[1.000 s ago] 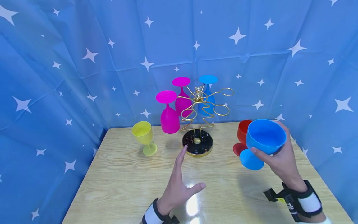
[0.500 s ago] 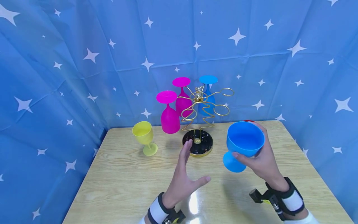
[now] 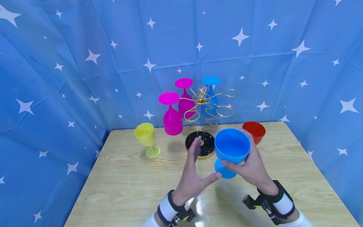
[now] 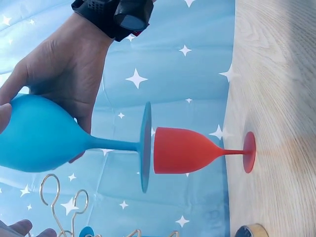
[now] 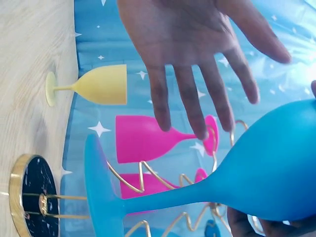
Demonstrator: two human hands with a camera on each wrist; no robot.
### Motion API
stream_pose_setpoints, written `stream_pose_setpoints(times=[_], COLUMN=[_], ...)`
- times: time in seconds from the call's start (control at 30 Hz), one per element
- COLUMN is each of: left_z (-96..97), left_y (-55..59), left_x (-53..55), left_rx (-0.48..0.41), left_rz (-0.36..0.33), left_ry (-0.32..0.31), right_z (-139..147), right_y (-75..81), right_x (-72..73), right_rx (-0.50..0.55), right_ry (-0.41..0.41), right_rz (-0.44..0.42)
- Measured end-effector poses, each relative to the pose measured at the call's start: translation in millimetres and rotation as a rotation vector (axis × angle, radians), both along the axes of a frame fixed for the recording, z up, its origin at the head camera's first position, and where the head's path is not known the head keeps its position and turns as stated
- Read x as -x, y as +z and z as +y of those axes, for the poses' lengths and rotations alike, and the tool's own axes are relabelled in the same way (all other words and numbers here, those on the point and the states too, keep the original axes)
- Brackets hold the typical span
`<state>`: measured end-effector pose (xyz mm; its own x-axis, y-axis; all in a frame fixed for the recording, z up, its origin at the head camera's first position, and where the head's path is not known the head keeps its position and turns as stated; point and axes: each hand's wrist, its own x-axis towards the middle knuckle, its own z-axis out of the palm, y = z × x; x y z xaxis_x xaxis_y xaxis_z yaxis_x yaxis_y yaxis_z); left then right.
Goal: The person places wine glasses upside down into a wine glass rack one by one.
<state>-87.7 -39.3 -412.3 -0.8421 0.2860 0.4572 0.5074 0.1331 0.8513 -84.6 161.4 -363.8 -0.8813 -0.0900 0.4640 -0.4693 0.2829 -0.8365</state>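
Observation:
My right hand [image 3: 252,167] grips the bowl of a blue wine goblet [image 3: 232,146], held upright above the table with its foot hanging below. The left wrist view shows the goblet's stem [image 4: 113,143] bare under the bowl. To its left, my left hand [image 3: 193,179] is spread, thumb tip close to the goblet's foot; the right wrist view shows the fingers [image 5: 187,98] straight. Behind both hands stands a gold wire goblet rack [image 3: 211,121] on a round black base [image 3: 208,146]. Two magenta goblets [image 3: 172,121] and another blue goblet [image 3: 211,81] hang upside down from it.
A yellow goblet [image 3: 145,135] stands upright left of the rack. To the right, a red goblet [image 3: 255,130] stands partly hidden behind my right hand. Empty wire loops [image 3: 225,111] stick out on the rack's right side. A blue starry curtain [image 3: 119,78] backs the wooden table [image 3: 122,186].
My right hand has carried the blue goblet leftward, away from the red goblet and toward the middle. The left hand has shifted slightly right and forward, fingers still spread.

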Motion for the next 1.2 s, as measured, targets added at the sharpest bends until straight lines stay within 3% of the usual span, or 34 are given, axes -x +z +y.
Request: stream_pose_setpoints(times=[0.27,0.5,0.9,1.2], left_z=[9.9,16.4,20.6,20.5], left_y=[1.1,2.2,-1.0,-6.3], left_x=[2.9,2.6,1.5,2.5], left_rx=[-0.025,-0.036,-0.082,-0.109], left_rz=[0.019,-0.048,-0.109,-0.105], left_ry=[-0.043,-0.067,-0.023,0.014], right_z=[-9.8,-18.8,-29.1,-31.8], right_y=[-7.6,-11.3,-19.4,-24.3], right_x=[0.7,-0.9,0.8,1.6], right_rx=[-0.027,-0.017,0.000,-0.002], right_ry=[0.046,0.089,0.118,0.116], right_rz=[-0.040,-0.059,-0.106,-0.121])
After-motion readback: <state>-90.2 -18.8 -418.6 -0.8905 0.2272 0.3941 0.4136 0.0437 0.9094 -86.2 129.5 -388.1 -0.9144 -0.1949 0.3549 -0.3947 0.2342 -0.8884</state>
